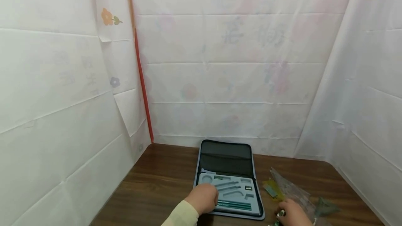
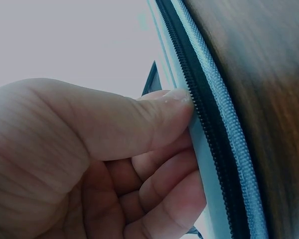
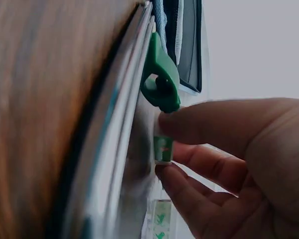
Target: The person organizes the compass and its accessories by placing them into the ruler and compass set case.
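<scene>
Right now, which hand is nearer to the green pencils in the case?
Left: the left hand is at the left ends of the green pencils; the right hand is outside the case, to their right.

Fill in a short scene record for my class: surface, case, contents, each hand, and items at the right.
Surface: brown wooden table
Case: zip case, lying open, light-blue tray inside
Contents: dark-green pencil-like sticks along the near edge; some slots unfilled
Left hand: fingers curled, over the tray's left side; whether it holds anything is unclear
Right hand: pinches a small green-and-white piece, right of the case
Items at right: clear plastic; greyish-green triangular item
</scene>
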`<control>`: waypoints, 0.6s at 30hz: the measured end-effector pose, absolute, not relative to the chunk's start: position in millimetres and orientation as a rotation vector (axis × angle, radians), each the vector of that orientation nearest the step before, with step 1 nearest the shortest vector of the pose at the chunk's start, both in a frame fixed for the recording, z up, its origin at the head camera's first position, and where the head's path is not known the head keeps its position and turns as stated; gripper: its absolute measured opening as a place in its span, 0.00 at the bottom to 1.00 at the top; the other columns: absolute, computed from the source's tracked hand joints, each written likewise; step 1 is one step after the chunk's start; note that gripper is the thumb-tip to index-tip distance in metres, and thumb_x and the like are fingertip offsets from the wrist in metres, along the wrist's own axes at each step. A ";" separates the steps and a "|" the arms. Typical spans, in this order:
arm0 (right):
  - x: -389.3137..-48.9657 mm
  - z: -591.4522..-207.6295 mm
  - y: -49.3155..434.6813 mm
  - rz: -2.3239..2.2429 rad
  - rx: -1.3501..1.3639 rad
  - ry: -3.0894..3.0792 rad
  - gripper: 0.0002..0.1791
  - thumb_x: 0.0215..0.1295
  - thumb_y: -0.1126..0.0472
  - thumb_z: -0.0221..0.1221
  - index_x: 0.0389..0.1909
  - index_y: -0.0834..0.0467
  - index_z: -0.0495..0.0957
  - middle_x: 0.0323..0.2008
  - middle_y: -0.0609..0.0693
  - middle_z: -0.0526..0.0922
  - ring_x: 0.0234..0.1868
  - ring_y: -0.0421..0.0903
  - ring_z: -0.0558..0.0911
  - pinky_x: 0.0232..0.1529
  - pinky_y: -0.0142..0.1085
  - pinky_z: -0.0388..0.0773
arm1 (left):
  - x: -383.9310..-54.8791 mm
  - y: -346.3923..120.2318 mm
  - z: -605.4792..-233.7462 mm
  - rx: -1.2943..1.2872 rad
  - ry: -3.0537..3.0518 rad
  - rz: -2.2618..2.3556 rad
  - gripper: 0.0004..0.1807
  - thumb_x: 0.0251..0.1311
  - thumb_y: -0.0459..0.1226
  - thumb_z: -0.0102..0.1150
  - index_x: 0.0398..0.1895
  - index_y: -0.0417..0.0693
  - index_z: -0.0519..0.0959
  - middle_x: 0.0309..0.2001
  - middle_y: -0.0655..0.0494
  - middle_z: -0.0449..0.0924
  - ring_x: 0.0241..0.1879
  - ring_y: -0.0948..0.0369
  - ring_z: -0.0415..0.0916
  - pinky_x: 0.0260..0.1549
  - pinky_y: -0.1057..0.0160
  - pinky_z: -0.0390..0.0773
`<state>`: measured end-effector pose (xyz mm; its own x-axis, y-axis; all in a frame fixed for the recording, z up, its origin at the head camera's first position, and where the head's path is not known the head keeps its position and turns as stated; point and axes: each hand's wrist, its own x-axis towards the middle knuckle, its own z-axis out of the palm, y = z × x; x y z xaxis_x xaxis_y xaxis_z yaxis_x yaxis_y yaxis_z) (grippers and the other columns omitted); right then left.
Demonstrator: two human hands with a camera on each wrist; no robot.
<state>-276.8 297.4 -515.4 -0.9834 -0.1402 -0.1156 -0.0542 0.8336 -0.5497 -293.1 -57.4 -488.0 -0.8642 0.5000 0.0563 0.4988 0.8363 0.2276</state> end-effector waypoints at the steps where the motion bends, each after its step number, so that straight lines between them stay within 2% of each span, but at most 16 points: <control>1: -276.7 -515.4 297.4 -0.868 -0.149 2.868 0.06 0.65 0.71 0.68 0.35 0.56 0.88 0.38 0.52 0.79 0.35 0.49 0.78 0.37 0.45 0.78 | -293.1 -56.9 -487.8 0.816 3.004 0.372 0.15 0.63 0.34 0.70 0.19 0.59 0.83 0.21 0.70 0.78 0.23 0.70 0.69 0.26 0.68 0.75; 8: -274.3 -511.0 291.0 -1.013 -0.045 2.951 0.06 0.63 0.64 0.72 0.40 0.56 0.88 0.44 0.52 0.82 0.40 0.49 0.84 0.42 0.48 0.85 | -293.5 -56.9 -486.6 0.817 2.989 0.375 0.16 0.63 0.34 0.69 0.18 0.59 0.82 0.21 0.70 0.77 0.22 0.70 0.68 0.26 0.68 0.74; 13: -271.0 -505.7 286.7 -1.088 -0.017 2.962 0.05 0.64 0.63 0.71 0.40 0.55 0.89 0.45 0.51 0.82 0.40 0.46 0.83 0.41 0.46 0.84 | -293.5 -56.8 -486.4 0.810 2.999 0.376 0.19 0.63 0.33 0.69 0.15 0.59 0.78 0.18 0.70 0.73 0.20 0.68 0.64 0.22 0.68 0.70; 18: -268.5 -503.4 283.0 -0.984 -0.041 3.007 0.05 0.64 0.61 0.72 0.40 0.54 0.89 0.43 0.48 0.83 0.38 0.45 0.80 0.39 0.45 0.81 | -293.1 -55.9 -486.9 0.809 2.996 0.369 0.21 0.64 0.33 0.68 0.14 0.59 0.76 0.16 0.69 0.71 0.19 0.68 0.60 0.21 0.68 0.68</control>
<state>-268.5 283.0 -503.4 -0.9994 -0.0177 0.0294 -0.0316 0.8061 -0.5909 -293.1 -55.9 -486.9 -0.8659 0.4982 0.0450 0.4942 0.8382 0.2307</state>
